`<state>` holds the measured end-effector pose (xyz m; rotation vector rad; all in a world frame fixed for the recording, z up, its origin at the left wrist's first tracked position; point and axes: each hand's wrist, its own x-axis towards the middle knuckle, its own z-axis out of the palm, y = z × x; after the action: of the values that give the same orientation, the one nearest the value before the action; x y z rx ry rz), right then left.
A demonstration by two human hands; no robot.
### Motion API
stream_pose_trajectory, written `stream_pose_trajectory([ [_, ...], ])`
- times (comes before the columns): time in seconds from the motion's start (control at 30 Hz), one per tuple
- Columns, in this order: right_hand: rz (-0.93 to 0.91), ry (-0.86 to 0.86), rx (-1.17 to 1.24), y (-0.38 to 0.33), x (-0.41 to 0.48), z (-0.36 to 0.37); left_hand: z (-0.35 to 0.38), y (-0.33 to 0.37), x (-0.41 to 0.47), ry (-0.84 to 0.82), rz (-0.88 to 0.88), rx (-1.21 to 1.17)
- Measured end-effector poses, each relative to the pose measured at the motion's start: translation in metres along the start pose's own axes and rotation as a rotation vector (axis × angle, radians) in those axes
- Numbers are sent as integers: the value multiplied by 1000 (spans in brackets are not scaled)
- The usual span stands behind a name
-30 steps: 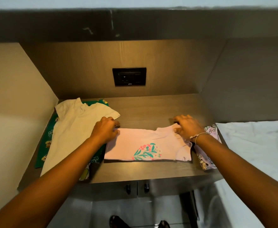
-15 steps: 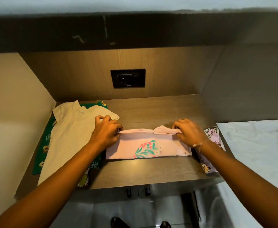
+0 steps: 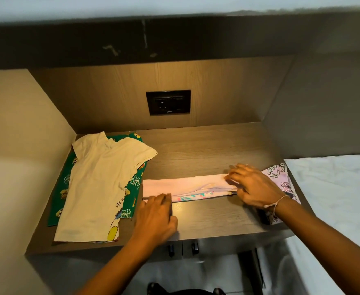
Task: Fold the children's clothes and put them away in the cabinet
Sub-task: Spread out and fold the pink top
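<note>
A pink children's shirt point(image 3: 187, 186) with a floral print lies on the wooden counter point(image 3: 206, 150), folded into a narrow strip. My left hand point(image 3: 155, 216) rests flat at the strip's near left edge, fingers on the fabric. My right hand point(image 3: 251, 186) presses down on the strip's right end, fingers spread. A cream T-shirt point(image 3: 102, 184) lies spread at the left on top of a green printed garment point(image 3: 134, 186). A lilac printed garment point(image 3: 283, 179) sits at the right, partly under my right wrist.
The counter sits in a wooden niche with a black socket plate point(image 3: 168, 102) on the back wall. Cabinet doors with two dark handles point(image 3: 182, 249) are below the counter's front edge. A bed with a white sheet point(image 3: 334, 199) adjoins on the right.
The far half of the pink shirt has been folded toward me, so it is now a narrow strip. My left hand moved from the far left corner to the near edge.
</note>
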<state>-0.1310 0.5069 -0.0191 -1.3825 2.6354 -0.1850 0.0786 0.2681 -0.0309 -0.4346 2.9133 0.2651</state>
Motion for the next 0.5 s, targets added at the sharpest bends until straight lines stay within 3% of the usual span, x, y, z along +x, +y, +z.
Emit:
stream_pose_trajectory([
  [0.07, 5, -57, -12, -1, -1, 6, 1, 6, 9, 2, -17, 1],
  [0.27, 77, 33, -113, -28, -40, 27, -18, -5, 78, -148, 89, 115],
  [0.5, 121, 149, 158, -100, -77, 54, -45, 6, 170, -203, 281, 260],
])
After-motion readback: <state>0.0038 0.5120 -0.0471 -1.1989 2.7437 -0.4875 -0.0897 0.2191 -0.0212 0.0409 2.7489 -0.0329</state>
